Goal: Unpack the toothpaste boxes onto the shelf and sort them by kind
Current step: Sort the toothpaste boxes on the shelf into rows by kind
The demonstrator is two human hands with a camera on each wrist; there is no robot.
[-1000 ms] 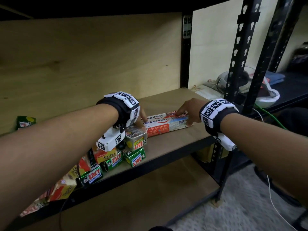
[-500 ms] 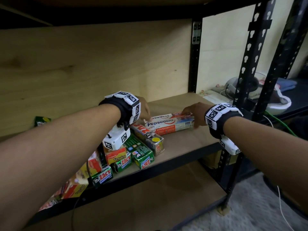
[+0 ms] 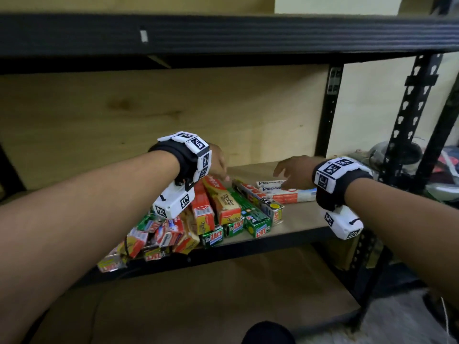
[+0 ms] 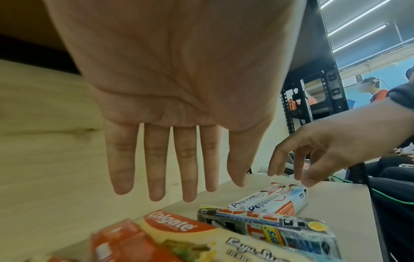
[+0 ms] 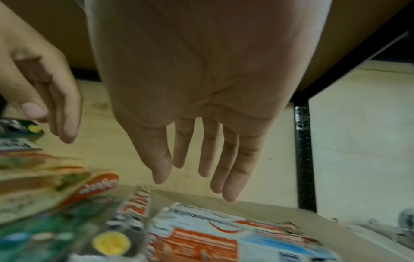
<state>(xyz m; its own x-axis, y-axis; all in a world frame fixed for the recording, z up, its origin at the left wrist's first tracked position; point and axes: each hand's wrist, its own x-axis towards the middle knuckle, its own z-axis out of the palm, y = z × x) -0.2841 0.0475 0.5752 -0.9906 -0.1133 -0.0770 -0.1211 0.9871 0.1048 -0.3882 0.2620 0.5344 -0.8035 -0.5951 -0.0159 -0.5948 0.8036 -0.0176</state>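
Both hands hung over the shelf point(image 3: 293, 220) with fingers straight and holding nothing: the left hand point(image 4: 179, 109) above the Colgate box point(image 4: 177, 226), the right hand point(image 5: 201, 99) above the two white Pepsodent boxes point(image 3: 285, 193) lying side by side, just right of the jumbled pile of boxes point(image 3: 188, 227).

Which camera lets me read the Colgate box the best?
The left wrist view: the Colgate box lies close below the open left hand, its name sharp. The head view shows it small, name partly hidden. The right wrist view shows only a blur.
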